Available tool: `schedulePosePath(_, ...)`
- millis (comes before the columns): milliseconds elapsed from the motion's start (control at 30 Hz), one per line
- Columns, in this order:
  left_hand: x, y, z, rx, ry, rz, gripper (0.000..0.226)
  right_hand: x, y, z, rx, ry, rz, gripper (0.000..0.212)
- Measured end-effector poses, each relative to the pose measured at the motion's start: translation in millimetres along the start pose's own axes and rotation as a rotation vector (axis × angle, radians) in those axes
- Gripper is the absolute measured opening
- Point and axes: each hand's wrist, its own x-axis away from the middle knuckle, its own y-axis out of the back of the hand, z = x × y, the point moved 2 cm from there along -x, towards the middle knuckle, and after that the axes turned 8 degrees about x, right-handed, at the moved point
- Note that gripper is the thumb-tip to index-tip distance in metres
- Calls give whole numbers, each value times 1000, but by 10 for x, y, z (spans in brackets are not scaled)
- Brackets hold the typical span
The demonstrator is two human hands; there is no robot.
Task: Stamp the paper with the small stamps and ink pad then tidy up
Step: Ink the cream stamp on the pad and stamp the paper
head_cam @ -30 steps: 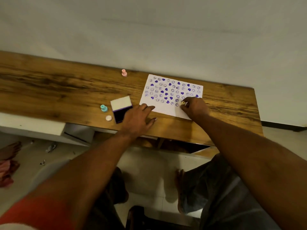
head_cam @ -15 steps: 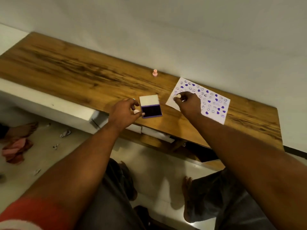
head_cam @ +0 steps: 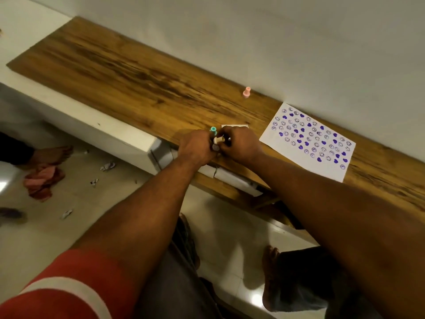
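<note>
Both hands meet at the table edge, fingers curled around small stamps.

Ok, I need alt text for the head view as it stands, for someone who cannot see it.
Both hands, left hand and right hand, meet at the near edge of a long wooden table, pinching a small cream stamp beside a small teal stamp. A white paper sheet of purple stamped hearts and smileys lies to the right; a small pink stamp stands near the wall.

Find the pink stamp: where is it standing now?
The pink stamp stands alone at the desk's back edge by the wall, left of the paper.
</note>
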Motion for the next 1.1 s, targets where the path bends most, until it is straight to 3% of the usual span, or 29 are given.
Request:
schedulePosePath(367, -117, -86, 48, 30, 1, 9, 44, -114, -98, -37, 160, 29, 115, 33)
schedulePosePath(600, -174, -92, 41, 1, 17, 16, 32, -237, 52, 112, 454, 271, 184, 30)
schedulePosePath(767, -213, -107, 67, -4, 25, 30, 30, -214, 88, 151, 618, 421, 171, 41)
schedulePosePath(1100, -221, -134, 66, -51, -1, 40, 33, -185, 102, 90, 569, 465, 140, 50)
